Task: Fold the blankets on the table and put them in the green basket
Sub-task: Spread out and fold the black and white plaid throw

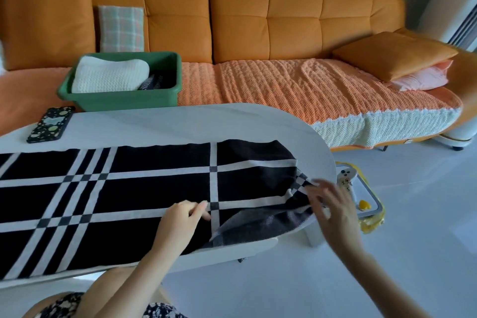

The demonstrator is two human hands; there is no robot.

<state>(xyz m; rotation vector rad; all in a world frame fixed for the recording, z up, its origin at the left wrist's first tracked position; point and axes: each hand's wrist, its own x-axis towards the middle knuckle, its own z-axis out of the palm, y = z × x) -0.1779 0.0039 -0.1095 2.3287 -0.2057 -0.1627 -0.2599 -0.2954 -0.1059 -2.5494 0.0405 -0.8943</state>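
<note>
Black-and-white plaid blanket (129, 188) lay flat as one long strip along the white oval surface (154, 124), running off frame left. Its right end sat at the rounded end of the surface. The near right corner was turned up there, grey underside showing.

Left hand (184, 217) was at the near edge of the plaid blanket, fingers (200, 208) curled, thumb and forefinger pinching the cloth by a stripe crossing.

Right hand (333, 204) was at the far right corner of the plaid blanket. It was motion-blurred, with the fingers (318, 188) looking loosely spread against the cloth. Could not tell whether they gripped it.

Green basket (118, 100) sat on the orange sofa (258, 20) just behind the surface. It held a folded white blanket (108, 75), with a dark striped blanket (152, 82) beside it.

Phone (51, 124) in a patterned case lay on the far left of the surface, apart from the plaid blanket.
</note>
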